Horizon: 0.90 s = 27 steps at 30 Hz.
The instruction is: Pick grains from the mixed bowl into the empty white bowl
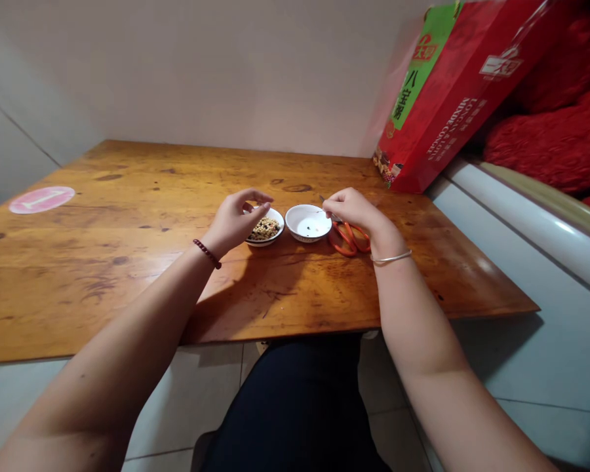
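Two small white bowls stand side by side on the wooden table. Yellowish and dark beans or grains lie in the left bowl; only a few dark bits lie in the right bowl. My left hand is over the left edge of the left bowl, its thumb and fingers curved but apart, with nothing seen between them. At the right bowl's right rim, my right hand has its fingers pinched together; whatever they hold is too small to make out. Orange-handled scissors lie beneath that hand, partly hidden by it.
A large red gift box leans at the back right, against the wall. Beside it, red fluffy cloth rests on a pale cabinet or ledge. A pink round sticker is on the table's left side. The table's front edge is close to my lap.
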Tool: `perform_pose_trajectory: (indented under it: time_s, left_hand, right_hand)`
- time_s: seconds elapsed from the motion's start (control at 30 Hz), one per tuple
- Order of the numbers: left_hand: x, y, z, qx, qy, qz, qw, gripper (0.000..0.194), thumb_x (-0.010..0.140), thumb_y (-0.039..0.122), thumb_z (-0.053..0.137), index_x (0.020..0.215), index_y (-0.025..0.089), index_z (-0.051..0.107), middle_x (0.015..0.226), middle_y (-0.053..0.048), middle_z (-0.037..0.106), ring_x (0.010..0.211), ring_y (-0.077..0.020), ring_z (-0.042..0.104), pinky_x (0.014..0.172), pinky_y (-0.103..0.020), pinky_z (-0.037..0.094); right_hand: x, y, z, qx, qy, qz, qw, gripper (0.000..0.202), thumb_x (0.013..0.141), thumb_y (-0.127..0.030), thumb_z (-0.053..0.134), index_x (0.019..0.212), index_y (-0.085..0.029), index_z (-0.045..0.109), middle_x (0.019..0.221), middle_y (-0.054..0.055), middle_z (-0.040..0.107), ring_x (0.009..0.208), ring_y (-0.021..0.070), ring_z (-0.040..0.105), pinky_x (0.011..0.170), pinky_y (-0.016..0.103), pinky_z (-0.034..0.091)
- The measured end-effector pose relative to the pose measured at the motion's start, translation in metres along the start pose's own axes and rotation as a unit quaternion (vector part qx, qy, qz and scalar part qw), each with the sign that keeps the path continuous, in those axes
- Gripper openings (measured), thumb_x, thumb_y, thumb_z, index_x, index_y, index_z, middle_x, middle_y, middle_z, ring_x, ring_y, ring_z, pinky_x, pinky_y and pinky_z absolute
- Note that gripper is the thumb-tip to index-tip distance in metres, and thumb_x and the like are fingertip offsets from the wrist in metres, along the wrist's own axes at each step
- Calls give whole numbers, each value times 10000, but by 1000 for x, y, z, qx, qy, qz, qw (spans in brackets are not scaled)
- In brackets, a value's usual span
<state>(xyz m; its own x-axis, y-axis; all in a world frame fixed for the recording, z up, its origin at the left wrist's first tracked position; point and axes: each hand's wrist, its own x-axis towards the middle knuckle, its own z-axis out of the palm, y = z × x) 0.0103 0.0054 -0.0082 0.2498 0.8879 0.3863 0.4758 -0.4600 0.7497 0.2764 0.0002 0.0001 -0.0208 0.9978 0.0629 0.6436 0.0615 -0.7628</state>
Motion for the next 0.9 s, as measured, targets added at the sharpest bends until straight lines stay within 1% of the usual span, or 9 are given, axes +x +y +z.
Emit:
perform_pose_trajectory:
  time_s: [0.1,0.3,0.4,0.5,0.6,0.7,0.83,0.9]
  left_hand:
    - [1,-2,1,-2,-4,6,1000,240,870,336,647,996,163,755,1060,-96,758,845,-182,648,757,-297,496]
    - [3,-9,1,13,-4,2,1000,243,869,341,635,999,176,757,1065,-94,756,843,-193,649,757,-304,498]
    - [2,-12,-1,84,7,-23,996,212,864,292,619,992,188,753,1030,-90,760,807,-215,654,737,-324,491]
    - [-2,-13,-4,212,8,-19,977,205,876,274,607,1003,206,752,1020,-105,751,872,-276,667,789,-366,484]
    - [-6,-13,-5,313,-29,-3,949,232,865,321,634,1023,213,766,1037,-137,738,958,-328,664,842,-394,482]
    - [-6,-16,-4,355,-78,-2,932,246,834,356,652,1010,248,787,985,-116,755,913,-318,675,798,-371,486]
    - [-4,-19,-3,357,-96,-16,929,219,826,370,635,928,281,809,928,-84,780,840,-294,692,686,-336,465]
    - [-3,-21,-3,348,-100,-14,932,206,820,371,636,890,290,812,914,-72,786,820,-286,695,656,-330,452]
  right_hand:
    - [-2,-2,-1,-26,-8,16,1000,228,716,-246,574,500,-182,608,461,-32,442,493,96,390,523,284,262]
    - [-3,-5,-1,-18,-12,37,999,245,715,-213,571,472,-184,584,440,-40,400,473,85,346,510,284,228]
    - [-1,-3,0,37,0,7,999,234,709,-209,569,477,-182,588,437,-44,398,465,79,327,505,272,226]
    - [-1,-6,4,114,12,-49,992,213,722,-229,571,520,-177,616,458,-42,427,481,82,340,514,266,252]
    - [-3,-14,12,166,14,-79,983,199,740,-277,603,583,-165,654,526,-25,510,513,85,375,522,262,270]
    - [-7,-22,23,181,5,-88,980,204,744,-321,638,634,-157,690,562,-19,549,517,80,383,516,256,271]
    - [-7,-25,35,183,-12,-99,978,208,740,-334,646,653,-154,706,587,-1,598,539,89,428,527,252,312]
    - [-7,-25,39,187,-12,-105,977,211,740,-337,645,646,-156,702,586,1,603,532,88,430,512,246,306]
